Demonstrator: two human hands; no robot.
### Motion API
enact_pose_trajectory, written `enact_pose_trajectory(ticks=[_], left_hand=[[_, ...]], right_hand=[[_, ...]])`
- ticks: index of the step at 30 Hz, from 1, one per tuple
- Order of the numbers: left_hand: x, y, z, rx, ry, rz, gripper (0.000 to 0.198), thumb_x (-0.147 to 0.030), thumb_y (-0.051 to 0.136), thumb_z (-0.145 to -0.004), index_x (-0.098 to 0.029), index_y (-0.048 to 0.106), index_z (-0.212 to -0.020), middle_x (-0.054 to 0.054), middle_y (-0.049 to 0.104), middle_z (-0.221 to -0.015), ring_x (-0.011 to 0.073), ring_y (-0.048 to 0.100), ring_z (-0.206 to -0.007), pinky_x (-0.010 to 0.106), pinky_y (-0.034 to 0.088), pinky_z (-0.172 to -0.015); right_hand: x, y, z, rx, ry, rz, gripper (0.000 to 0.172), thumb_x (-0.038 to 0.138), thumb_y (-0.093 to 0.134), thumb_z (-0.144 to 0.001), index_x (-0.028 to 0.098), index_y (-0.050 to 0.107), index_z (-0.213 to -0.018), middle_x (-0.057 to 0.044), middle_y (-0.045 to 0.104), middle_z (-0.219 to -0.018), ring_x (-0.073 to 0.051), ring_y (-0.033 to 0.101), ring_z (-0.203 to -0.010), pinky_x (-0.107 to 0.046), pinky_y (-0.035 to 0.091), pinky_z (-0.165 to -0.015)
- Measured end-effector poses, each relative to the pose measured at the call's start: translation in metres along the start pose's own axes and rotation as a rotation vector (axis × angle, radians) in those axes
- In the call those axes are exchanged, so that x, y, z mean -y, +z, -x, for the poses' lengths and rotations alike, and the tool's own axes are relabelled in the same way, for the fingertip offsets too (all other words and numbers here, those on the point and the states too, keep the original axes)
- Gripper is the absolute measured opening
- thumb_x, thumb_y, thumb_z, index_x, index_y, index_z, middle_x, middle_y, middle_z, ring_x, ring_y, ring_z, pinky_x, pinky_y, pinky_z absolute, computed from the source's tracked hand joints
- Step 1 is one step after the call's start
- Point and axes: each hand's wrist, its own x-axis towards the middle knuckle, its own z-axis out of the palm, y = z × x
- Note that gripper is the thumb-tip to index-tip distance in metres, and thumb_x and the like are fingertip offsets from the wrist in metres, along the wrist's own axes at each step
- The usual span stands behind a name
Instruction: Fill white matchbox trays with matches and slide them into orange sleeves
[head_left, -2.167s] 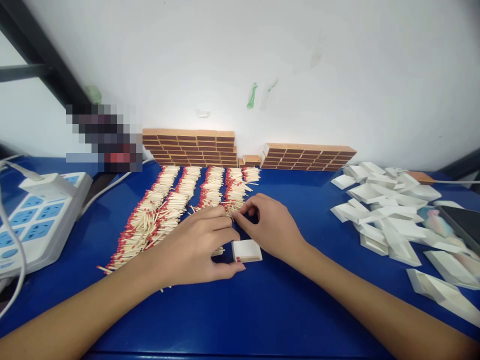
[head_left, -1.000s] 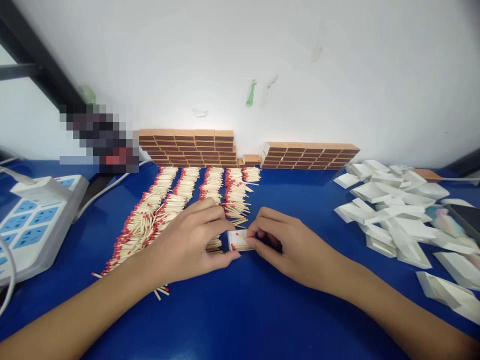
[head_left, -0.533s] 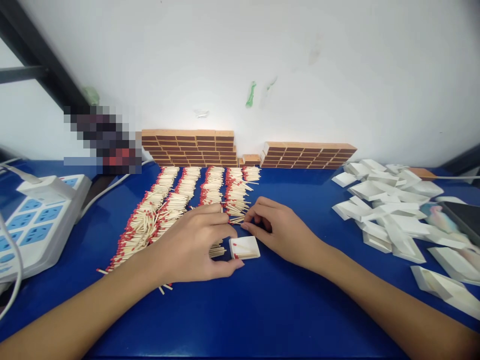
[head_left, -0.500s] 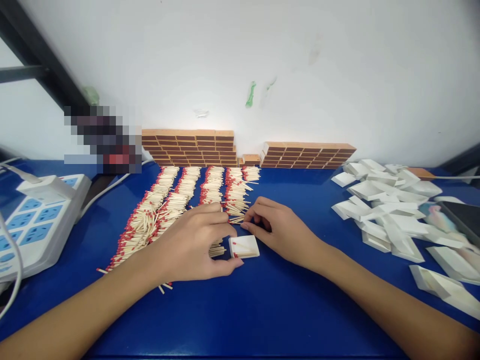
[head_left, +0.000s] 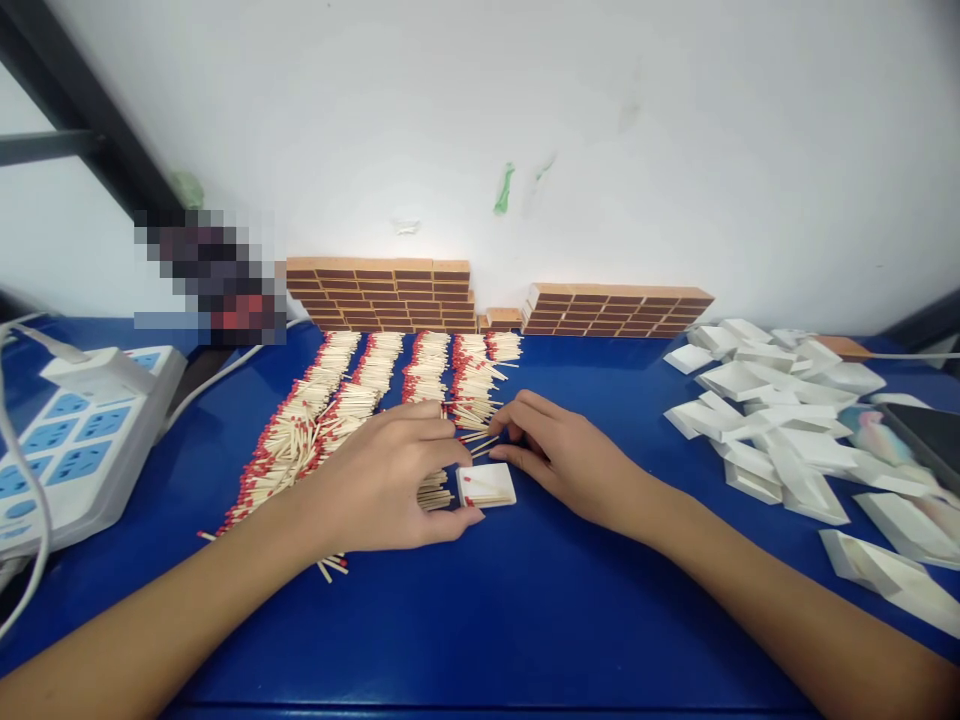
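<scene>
A small white matchbox tray (head_left: 500,481) lies on the blue table with a few red-tipped matches (head_left: 489,499) inside, along its near side and across it. My left hand (head_left: 397,480) curves round the tray's left end, thumb at the near corner and index finger at the far one. Just beyond the tray, my right hand (head_left: 551,445) is closed in a pinch at the plain ends of loose matches (head_left: 480,447). Long rows of matches (head_left: 424,370) stretch back from both hands, partly hidden under the left one.
Stacked matchbox sleeves (head_left: 382,290) stand against the wall, with a second stack (head_left: 615,310) to their right. White empty trays (head_left: 780,410) are heaped at right beside a dark phone (head_left: 919,430). A power strip (head_left: 82,440) with cables lies at left.
My right hand's fingertips have shifted very slightly among the match ends. The tray and my left hand are almost where they were; the view has moved a little.
</scene>
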Motion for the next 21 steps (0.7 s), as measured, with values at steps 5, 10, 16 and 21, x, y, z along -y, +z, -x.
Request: enact_pose_trajectory(ticks=[5, 10, 16, 21], left_hand=[[0.001, 0.000, -0.001, -0.004, -0.009, -0.008, 0.025, -0.041, 0.082, -0.087, -0.018, 0.078, -0.098, 0.003, 0.067, -0.077, 0.0223, 0.063, -0.082, 0.035, 0.049, -0.073], [0.002, 0.000, -0.001, -0.002, -0.009, -0.016, 0.026, -0.042, 0.081, -0.088, -0.019, 0.078, -0.098, 0.003, 0.068, -0.077, 0.0224, 0.062, -0.083, 0.035, 0.048, -0.073], [0.003, 0.001, -0.001, -0.031, -0.030, -0.022, 0.023, -0.040, 0.081, -0.088, -0.019, 0.077, -0.096, 0.002, 0.067, -0.077, 0.0219, 0.061, -0.082, 0.035, 0.047, -0.072], [0.003, 0.000, -0.001, -0.017, -0.028, -0.006, 0.023, -0.041, 0.081, -0.088, -0.019, 0.077, -0.095, 0.002, 0.066, -0.076, 0.0216, 0.061, -0.082, 0.035, 0.048, -0.073]], right_hand=[[0.001, 0.000, 0.000, 0.035, 0.026, 0.030, 0.008, 0.021, 0.058, -0.106, 0.021, 0.064, -0.101, -0.005, 0.064, -0.104, -0.017, 0.063, -0.083, -0.030, 0.048, -0.073], [0.001, -0.008, 0.003, -0.025, 0.041, 0.057, 0.011, 0.023, 0.056, -0.107, 0.022, 0.061, -0.097, -0.006, 0.065, -0.105, -0.018, 0.063, -0.082, -0.032, 0.050, -0.074], [0.012, -0.011, 0.009, -0.034, -0.019, -0.013, 0.010, 0.023, 0.056, -0.107, 0.022, 0.061, -0.099, -0.006, 0.064, -0.103, -0.018, 0.062, -0.083, -0.032, 0.049, -0.072], [0.014, -0.003, 0.010, -0.018, -0.044, -0.109, 0.011, 0.024, 0.056, -0.108, 0.023, 0.066, -0.105, -0.004, 0.065, -0.100, -0.017, 0.062, -0.085, -0.031, 0.049, -0.075]])
